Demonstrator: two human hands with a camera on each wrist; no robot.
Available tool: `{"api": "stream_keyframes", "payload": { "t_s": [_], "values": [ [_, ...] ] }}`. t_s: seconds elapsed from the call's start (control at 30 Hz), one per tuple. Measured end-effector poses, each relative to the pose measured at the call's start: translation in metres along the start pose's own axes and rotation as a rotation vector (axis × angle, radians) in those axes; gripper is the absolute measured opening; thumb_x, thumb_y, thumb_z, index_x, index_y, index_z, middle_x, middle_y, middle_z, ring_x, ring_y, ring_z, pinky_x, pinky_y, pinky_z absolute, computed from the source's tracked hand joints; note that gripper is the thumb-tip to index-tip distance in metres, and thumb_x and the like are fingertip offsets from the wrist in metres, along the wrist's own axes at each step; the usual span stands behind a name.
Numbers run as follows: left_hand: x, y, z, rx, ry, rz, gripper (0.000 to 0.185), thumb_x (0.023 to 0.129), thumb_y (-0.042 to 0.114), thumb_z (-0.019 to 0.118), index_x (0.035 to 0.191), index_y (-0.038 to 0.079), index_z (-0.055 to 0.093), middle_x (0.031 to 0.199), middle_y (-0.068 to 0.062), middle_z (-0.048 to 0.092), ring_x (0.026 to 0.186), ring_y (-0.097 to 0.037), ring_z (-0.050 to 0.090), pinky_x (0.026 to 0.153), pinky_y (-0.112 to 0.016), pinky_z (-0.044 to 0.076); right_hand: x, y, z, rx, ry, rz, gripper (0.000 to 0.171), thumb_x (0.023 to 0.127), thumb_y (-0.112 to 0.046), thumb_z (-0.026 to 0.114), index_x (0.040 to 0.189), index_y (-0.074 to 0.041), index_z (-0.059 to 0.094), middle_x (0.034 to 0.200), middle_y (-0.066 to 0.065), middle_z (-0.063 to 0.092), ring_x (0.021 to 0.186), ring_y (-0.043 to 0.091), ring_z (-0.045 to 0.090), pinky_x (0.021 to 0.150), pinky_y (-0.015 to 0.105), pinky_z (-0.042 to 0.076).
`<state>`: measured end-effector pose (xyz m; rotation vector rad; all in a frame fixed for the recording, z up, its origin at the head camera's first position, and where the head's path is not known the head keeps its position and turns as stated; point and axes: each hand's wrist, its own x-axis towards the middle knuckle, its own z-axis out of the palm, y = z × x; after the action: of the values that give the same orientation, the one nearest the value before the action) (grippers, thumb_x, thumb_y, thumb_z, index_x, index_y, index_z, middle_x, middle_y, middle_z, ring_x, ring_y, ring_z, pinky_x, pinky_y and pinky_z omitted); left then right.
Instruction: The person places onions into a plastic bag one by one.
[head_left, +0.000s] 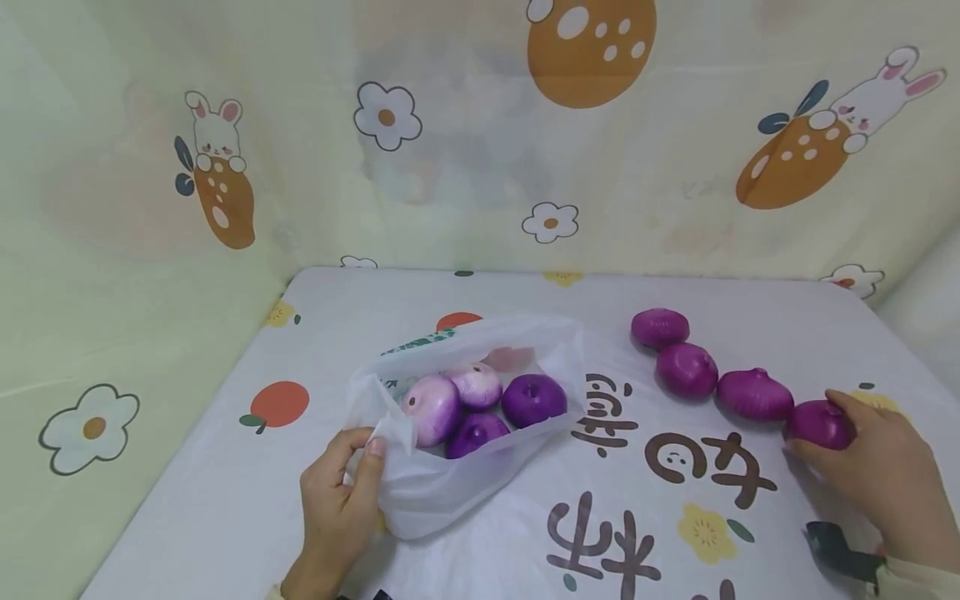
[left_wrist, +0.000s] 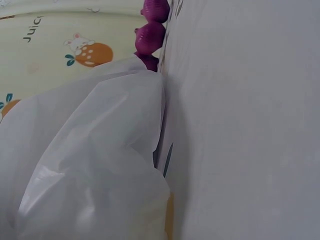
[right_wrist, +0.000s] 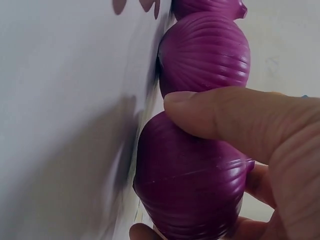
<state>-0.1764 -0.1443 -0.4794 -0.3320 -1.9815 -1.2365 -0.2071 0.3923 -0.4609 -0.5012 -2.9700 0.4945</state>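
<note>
the glossy purple onion with ribbed skin (head_left: 821,427) is at the near right end of a slanting row, grasped by the right hand (head_left: 885,471) between thumb and fingers. three similar purple onions (head_left: 756,396) continue this row on the white printed tablecloth (head_left: 217,500). at left, the left hand (head_left: 337,500) pinches the rim of an open white plastic bag (head_left: 450,504), containing four round purple and pale pieces (head_left: 534,403).

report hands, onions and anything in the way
Left hand pinching edge of white plastic bag. Right hand gripping end purple onion. Three more purple onions lined up beyond; nothing seen blocking.
</note>
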Motion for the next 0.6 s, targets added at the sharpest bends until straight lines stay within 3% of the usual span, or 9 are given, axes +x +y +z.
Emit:
{"api": "stream_keyframes", "payload": {
  "t_s": [0.17, 0.37, 0.6],
  "values": [
    [0.0005, 0.0004, -0.0023, -0.012, 0.006, 0.003, 0.02, 0.088, -0.013, 0.065, 0.096, 0.003, 0.073, 0.091, -0.009, 0.076, 0.087, -0.003, 0.065, 0.086, -0.014, 0.049, -0.0042, -0.0029, -0.0015, 0.008, 0.015, 0.037, 0.094, 0.086, -0.026, 0.082, 0.155, 0.01, 0.029, 0.135, 0.05, 0.033, 0.123, 0.068, 0.032, 0.093, 0.081, 0.04],
    [-0.0005, -0.001, -0.0011, -0.022, -0.002, 0.033, 0.021, 0.087, -0.014, 0.065, 0.096, 0.003, 0.072, 0.09, -0.007, 0.075, 0.085, -0.005, 0.065, 0.085, -0.014, 0.05, -0.0072, -0.0003, -0.0004, 0.098, 0.011, 0.184, 0.098, 0.091, -0.021, 0.076, 0.163, 0.001, 0.014, 0.153, 0.047, 0.016, 0.142, 0.066, 0.019, 0.103, 0.08, 0.033],
    [-0.0009, -0.0023, -0.0021, -0.008, -0.02, -0.003, 0.019, 0.087, -0.013, 0.065, 0.096, 0.003, 0.071, 0.092, -0.003, 0.074, 0.084, -0.006, 0.065, 0.084, -0.014, 0.05, -0.0069, -0.0028, 0.0049, 0.26, 0.212, 0.056, 0.087, 0.091, -0.003, 0.072, 0.161, 0.005, 0.022, 0.157, 0.042, 0.026, 0.149, 0.061, 0.02, 0.116, 0.075, 0.021]
  ]
}}
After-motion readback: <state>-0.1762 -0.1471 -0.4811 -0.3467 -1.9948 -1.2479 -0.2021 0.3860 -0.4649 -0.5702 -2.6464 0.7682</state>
